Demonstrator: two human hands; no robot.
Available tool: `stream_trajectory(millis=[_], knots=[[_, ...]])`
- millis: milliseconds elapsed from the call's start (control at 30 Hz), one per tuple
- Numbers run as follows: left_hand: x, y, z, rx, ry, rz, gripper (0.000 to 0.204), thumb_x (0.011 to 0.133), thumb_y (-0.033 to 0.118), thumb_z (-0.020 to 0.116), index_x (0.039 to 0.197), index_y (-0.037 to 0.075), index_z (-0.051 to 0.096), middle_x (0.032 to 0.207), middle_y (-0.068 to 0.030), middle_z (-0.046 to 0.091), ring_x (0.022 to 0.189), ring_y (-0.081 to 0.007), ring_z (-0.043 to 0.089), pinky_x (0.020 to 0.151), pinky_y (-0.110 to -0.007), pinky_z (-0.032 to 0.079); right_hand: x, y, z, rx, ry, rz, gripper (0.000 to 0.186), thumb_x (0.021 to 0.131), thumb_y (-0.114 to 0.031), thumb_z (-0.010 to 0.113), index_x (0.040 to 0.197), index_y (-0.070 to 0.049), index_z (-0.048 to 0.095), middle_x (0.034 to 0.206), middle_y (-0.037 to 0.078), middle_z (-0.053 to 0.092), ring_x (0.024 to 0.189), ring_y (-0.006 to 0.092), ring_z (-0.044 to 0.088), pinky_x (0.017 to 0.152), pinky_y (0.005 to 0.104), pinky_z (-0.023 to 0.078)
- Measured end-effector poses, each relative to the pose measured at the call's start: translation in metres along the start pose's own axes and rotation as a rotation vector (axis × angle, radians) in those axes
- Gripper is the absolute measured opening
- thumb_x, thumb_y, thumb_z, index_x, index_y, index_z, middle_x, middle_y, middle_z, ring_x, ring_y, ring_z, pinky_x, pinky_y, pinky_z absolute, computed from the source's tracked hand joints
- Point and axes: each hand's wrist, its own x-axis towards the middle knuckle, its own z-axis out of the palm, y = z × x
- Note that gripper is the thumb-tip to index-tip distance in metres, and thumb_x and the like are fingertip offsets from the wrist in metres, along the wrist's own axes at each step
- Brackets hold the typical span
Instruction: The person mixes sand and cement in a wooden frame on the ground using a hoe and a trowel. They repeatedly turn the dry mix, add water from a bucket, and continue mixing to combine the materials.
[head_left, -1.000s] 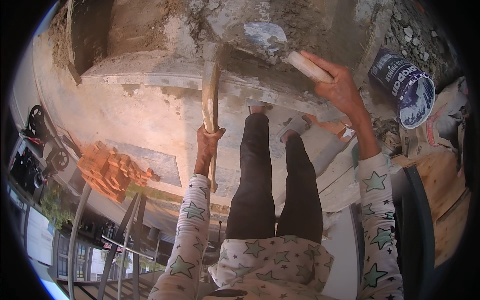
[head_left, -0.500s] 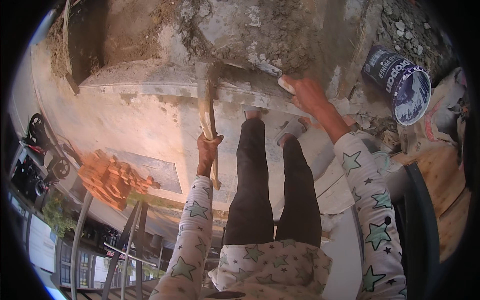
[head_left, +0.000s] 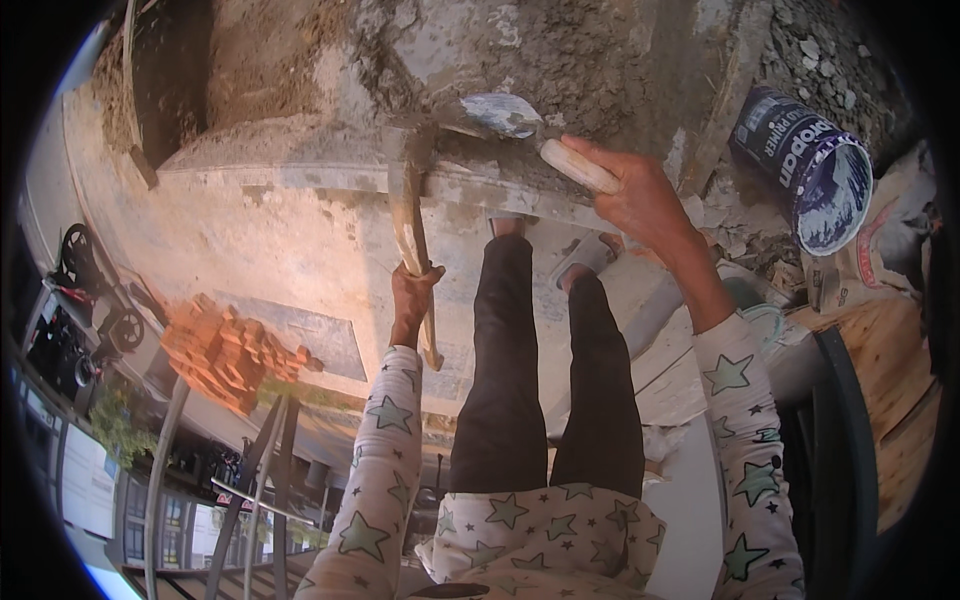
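Observation:
My left hand (head_left: 415,290) is closed round the pale wooden handle of a hoe (head_left: 408,215). The mortar-smeared head of the hoe rests at the edge of the concrete ledge (head_left: 300,172). Higher and to the right, my right hand (head_left: 640,195) grips the wooden handle of a trowel (head_left: 580,165). Its metal blade, streaked with grey, points left over the wet mortar (head_left: 590,90) and lies close to the hoe's head. Whether the blade touches the mortar is hard to tell.
A dark blue paint bucket (head_left: 800,165) lies tipped at the right, beside rubble and a paper sack (head_left: 850,270). Orange bricks (head_left: 230,350) are heaped at the lower left, with a motorcycle (head_left: 95,290) beyond. A wooden board (head_left: 905,400) is at the far right.
The trowel's blade has swung left and now shows its broad face. My right hand has shifted slightly right. The hoe and my left hand have barely moved.

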Motion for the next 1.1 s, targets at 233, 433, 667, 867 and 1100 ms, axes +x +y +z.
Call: stream_trajectory(millis=[233,433,667,867,1100], knots=[[0.003,-0.007,0.001,-0.157,-0.097,-0.04,0.033,0.073,0.017,0.082,0.095,0.002,0.063,0.083,-0.0027,0.063,0.079,-0.0134,0.058,0.073,-0.031,0.047,0.019,0.011,0.019,-0.124,-0.02,-0.022,0.066,0.072,0.005,0.061,0.132,-0.022,0.061,0.097,0.024,0.069,0.087,0.0376,0.068,0.077,0.0453,0.052],[0.019,0.026,-0.007,-0.153,-0.142,-0.052,0.033,0.074,0.024,0.082,0.091,0.004,0.064,0.081,-0.003,0.063,0.076,-0.0136,0.057,0.07,-0.031,0.046,0.03,0.03,0.046,-0.49,0.042,-0.071,0.069,0.073,0.005,0.063,0.137,-0.022,0.057,0.098,0.021,0.069,0.085,0.0381,0.067,0.073,0.0435,0.052],[0.025,0.066,-0.014,-0.129,-0.111,-0.009,0.03,0.07,0.022,0.082,0.085,0.002,0.064,0.073,-0.0043,0.063,0.065,-0.0155,0.06,0.065,-0.03,0.048,0.033,0.056,0.046,-0.315,0.037,0.025,0.064,0.076,0.002,0.06,0.137,-0.019,0.056,0.106,0.022,0.067,0.092,0.0369,0.066,0.081,0.04,0.052],[-0.002,0.118,-0.006,-0.149,-0.051,0.082,0.026,0.068,0.015,0.079,0.082,0.001,0.062,0.072,-0.0035,0.06,0.063,-0.0139,0.056,0.061,-0.03,0.046,0.002,0.065,0.04,0.033,0.203,0.096,0.061,0.077,-0.002,0.062,0.135,-0.019,0.058,0.116,0.022,0.066,0.104,0.0324,0.065,0.088,0.0359,0.05],[-0.066,0.116,-0.026,-0.067,-0.039,0.1,0.021,0.07,0.012,0.077,0.08,0.003,0.06,0.071,-0.0005,0.056,0.065,-0.0111,0.05,0.062,-0.029,0.044,-0.045,0.043,0.011,0.29,0.196,0.169,0.069,0.075,0.003,0.057,0.14,-0.02,0.055,0.113,0.014,0.068,0.093,0.0154,0.063,0.084,0.0271,0.048]])
